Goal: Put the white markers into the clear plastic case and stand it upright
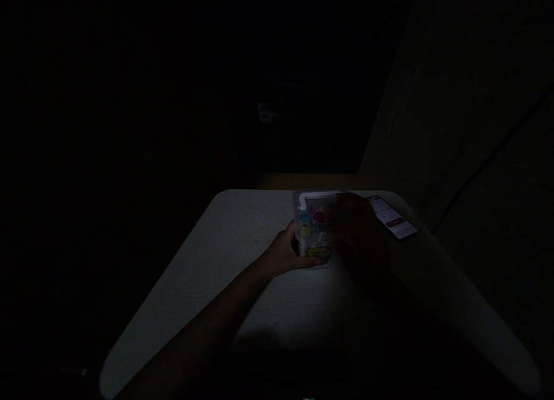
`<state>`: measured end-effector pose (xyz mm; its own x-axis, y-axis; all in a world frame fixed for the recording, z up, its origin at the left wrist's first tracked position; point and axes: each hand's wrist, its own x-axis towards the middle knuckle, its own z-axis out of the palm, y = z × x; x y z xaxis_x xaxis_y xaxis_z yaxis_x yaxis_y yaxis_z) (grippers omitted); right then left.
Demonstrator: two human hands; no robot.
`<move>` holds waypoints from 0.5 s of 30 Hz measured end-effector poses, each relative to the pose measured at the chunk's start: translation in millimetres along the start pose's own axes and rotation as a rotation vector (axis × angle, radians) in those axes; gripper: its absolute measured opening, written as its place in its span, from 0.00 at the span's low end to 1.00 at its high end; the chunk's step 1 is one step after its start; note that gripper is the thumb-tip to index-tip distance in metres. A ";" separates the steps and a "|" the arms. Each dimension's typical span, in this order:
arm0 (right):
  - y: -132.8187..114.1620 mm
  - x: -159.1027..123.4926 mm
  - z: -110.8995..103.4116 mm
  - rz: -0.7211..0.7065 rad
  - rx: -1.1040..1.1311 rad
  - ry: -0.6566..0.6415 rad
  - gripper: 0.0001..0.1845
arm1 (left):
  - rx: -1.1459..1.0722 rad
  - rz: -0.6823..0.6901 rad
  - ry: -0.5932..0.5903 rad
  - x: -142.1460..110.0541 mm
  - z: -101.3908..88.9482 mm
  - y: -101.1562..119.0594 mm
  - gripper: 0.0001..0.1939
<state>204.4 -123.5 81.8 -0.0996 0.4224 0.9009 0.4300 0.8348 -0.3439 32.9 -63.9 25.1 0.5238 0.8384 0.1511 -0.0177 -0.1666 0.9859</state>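
Note:
A clear plastic box (307,232) with a white handle on its lid stands near the far side of the white table (208,261). Small coloured items, pink, blue and yellow among them, show through its walls, and a yellow label is on its front. My left hand (285,254) is wrapped round the box's lower left side, its thumb across the front. In deep shadow, my right hand (359,232) lies over the box's right side and lid. Its fingers are too dark to make out clearly.
A phone (393,218) with a lit screen lies at the table's far right. A wall (467,100) rises to the right, with a dark cable (489,157) running slantwise across it. The surroundings are nearly black.

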 end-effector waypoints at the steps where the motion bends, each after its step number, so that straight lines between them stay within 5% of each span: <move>1: 0.3 0.1 0.1 -0.006 0.005 0.005 0.12 | -0.006 -0.001 0.001 -0.1 0.4 0.2 0.45; 15: -1.4 3.2 1.1 0.183 0.056 -0.007 0.04 | 0.011 0.004 -0.001 1.3 -0.8 -5.2 0.44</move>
<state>202.5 -122.9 84.9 -0.0308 0.5712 0.8202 0.3912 0.7620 -0.5160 33.0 -61.5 20.2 0.5249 0.8370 0.1546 -0.0105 -0.1753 0.9845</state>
